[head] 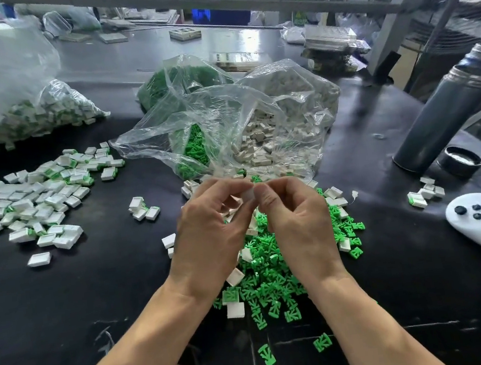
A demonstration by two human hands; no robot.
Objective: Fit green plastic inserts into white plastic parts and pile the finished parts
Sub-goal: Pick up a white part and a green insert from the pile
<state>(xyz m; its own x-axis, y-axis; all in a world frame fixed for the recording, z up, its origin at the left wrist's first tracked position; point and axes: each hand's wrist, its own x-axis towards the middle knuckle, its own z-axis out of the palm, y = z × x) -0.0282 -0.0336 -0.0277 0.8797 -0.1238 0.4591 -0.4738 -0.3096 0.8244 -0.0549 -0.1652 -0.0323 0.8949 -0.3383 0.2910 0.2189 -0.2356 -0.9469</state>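
A dark table (101, 290) sits before grey shelving posts in a cluttered workshop. At its middle, 1 clear bag (225, 117) lies open, holding green inserts on its left and white parts on its right; a second bag (11, 98) at far left holds finished parts. The left hand (209, 231) and right hand (295, 221) meet above the loose green inserts (274, 272), fingers of both pinching 1 white part (248, 196). The finished pile (38, 195) spreads left; a grey flask (440, 115) stands right.

Grey flask (443, 115), black lid (461, 161) beside it, white controller (480, 219)
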